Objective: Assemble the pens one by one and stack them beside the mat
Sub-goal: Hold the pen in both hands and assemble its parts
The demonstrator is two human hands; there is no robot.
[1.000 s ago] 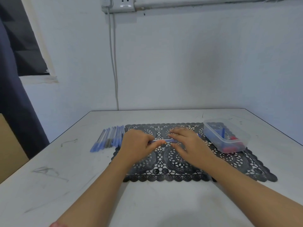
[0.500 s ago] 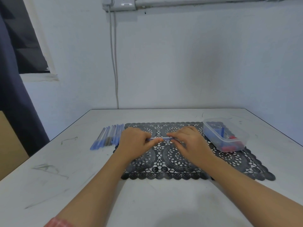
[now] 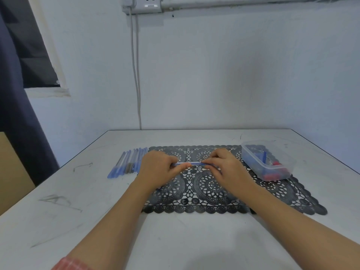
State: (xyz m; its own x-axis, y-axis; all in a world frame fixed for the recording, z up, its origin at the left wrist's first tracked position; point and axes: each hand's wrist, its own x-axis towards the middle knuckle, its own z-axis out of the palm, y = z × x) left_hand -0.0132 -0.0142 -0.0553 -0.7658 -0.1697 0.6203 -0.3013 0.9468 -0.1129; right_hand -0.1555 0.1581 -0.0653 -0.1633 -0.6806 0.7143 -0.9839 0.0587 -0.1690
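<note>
Head camera, looking forward and down over a white table [image 3: 175, 240] that stands against a pale wall.

A black lace-patterned mat [image 3: 204, 190] lies in the middle of the table. Both bare forearms reach in from the near edge, and the two hands meet above the mat's far half. Between them runs one thin blue pen [image 3: 191, 163], lying level from left to right, just above the mat.

The left hand [image 3: 157, 168] has its fingers curled and pinches the pen's left end between thumb and fingertips. The right hand [image 3: 228, 170] pinches the pen's right end the same way, with its other fingers bent down toward the mat. Only the short middle stretch of the pen shows between the two hands; both ends are hidden by fingers.

Just beside the mat's far left corner, on the bare table, a row of pens [image 3: 129, 162] lies side by side, touching one another, pointing from near-left to far-right. Most are blue; one looks darker.

On the mat's far right corner sits a clear plastic box [image 3: 252, 164] without a lid. Inside it are small blue and red pieces, too small to tell apart.

A red checked sleeve [image 3: 72, 264] shows at the bottom edge on the left arm. At far left hangs a dark curtain [image 3: 17, 114]. High on the wall is a white socket [image 3: 144, 5], with a cable [image 3: 136, 75] running down behind the table.
</note>
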